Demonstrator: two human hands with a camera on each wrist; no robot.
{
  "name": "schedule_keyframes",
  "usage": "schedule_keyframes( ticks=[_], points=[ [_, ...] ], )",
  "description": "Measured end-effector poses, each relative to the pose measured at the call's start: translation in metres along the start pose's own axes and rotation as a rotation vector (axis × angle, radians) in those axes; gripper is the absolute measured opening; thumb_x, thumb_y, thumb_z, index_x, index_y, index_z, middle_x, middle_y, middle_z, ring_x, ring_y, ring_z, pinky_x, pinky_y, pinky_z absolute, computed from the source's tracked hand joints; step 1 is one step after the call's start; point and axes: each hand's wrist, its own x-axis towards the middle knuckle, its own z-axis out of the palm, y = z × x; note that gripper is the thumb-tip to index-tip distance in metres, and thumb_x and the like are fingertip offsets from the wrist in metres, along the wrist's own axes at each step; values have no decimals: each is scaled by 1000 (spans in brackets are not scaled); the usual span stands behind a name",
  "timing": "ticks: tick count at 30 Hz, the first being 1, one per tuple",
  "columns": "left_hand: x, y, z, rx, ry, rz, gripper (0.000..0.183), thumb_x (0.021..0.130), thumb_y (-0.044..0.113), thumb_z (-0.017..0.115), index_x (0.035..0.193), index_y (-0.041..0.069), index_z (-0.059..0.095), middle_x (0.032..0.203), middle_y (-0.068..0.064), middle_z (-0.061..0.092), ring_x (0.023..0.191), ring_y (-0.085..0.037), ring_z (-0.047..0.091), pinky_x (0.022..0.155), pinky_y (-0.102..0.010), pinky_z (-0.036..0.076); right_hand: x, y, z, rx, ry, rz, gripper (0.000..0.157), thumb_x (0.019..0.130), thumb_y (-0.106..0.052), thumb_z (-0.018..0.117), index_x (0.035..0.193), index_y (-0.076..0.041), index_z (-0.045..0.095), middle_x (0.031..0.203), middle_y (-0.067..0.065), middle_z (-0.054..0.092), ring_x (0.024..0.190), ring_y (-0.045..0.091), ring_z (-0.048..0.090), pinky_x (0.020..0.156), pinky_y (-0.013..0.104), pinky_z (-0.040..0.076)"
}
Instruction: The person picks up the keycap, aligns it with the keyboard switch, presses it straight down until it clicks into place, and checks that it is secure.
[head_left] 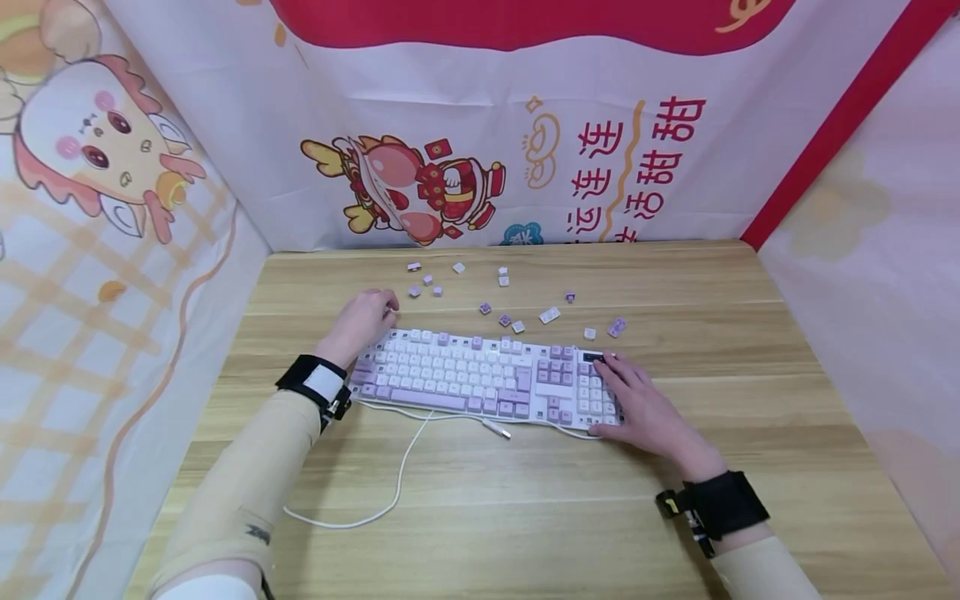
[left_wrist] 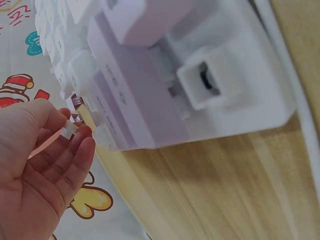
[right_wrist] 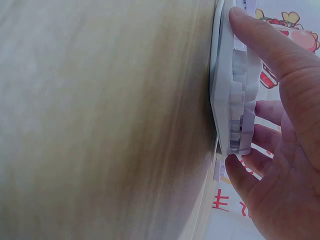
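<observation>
Clock: the centre is the middle of the keyboard [head_left: 480,377], and 12 o'clock points away from the person, as the head view shows it
Keyboard: it lies on the wooden table [head_left: 525,517], white and purple, with its long side going from about 9 to 3 o'clock
Left hand [head_left: 363,321]: it is at 10 o'clock, near the far left corner; the thumb and forefinger pinch a small white piece [left_wrist: 68,129], which looks like a keycap, and the other fingers are bent near it
Right hand [head_left: 647,408]: it is at 3 o'clock and holds the end with the number keys; the thumb is at the near edge, the other fingers reach the far part, so this grip is wide
Uncovered places: several dark spots without caps show in the far row; one bare white socket [left_wrist: 205,80] is at the near left corner, beside purple keys
Loose keycaps: a small group [head_left: 427,281] lies at 11 o'clock, some purple ones [head_left: 505,320] near 12, a longer white one [head_left: 550,315] between 1 and 2, a longer purple one [head_left: 617,327] at 2
Cable: the white cable [head_left: 400,483] follows the near edge and makes a loop at 7 o'clock; its plug [head_left: 496,429] lies at 6
</observation>
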Motion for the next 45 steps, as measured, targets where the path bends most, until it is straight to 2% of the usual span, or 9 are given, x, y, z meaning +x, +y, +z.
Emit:
schedule_keyframes(
  ticks=[8, 18, 24, 30, 35, 45],
  points=[
    [-8, 0, 2, -22, 33, 6, 18, 91, 3, 68, 109, 4, 67, 111, -17, 65, 102, -33, 64, 89, -46, 55, 1, 0, -1, -3, 3, -9, 104, 77, -48, 83, 155, -3, 31, 162, 23, 25, 149, 45, 23, 116, 61, 34],
    [-15, 5, 6, -73, 94, 68, 19, 91, -4, 64, 107, 4, 68, 109, -17, 70, 106, -34, 66, 92, -47, 55, 0, 1, 2, -11, -8, -5, 104, 77, -50, 82, 155, -4, 31, 162, 24, 26, 149, 45, 24, 117, 60, 34],
    [-17, 11, 4, -105, 78, 73, 22, 97, 2, 57, 116, 8, 67, 118, -17, 71, 110, -34, 66, 95, -48, 54, -4, 0, 3, -5, 10, -5, 103, 77, -51, 82, 154, -3, 33, 161, 24, 28, 148, 46, 26, 116, 61, 34],
    [-19, 17, -7, -218, 38, 44, 24, 102, 10, 54, 123, 13, 65, 126, -13, 68, 112, -32, 64, 96, -49, 53, -3, -1, 2, -5, 22, -13, 104, 77, -51, 81, 155, -3, 31, 162, 24, 26, 149, 45, 24, 116, 61, 33],
    [-23, 19, -15, -295, 2, 13, 27, 100, 14, 59, 126, 16, 64, 129, -9, 66, 114, -29, 62, 98, -48, 52, -1, -2, 0, -3, 11, -3, 105, 77, -49, 82, 156, -3, 30, 163, 23, 24, 150, 45, 22, 118, 61, 31],
    [-23, 12, -12, -356, 22, 54, 28, 95, 7, 65, 122, 12, 66, 129, -13, 65, 110, -31, 65, 96, -48, 54, 0, -3, -1, -3, 12, -7, 106, 76, -48, 83, 155, -2, 29, 162, 24, 25, 149, 46, 23, 117, 61, 31]
  ],
)
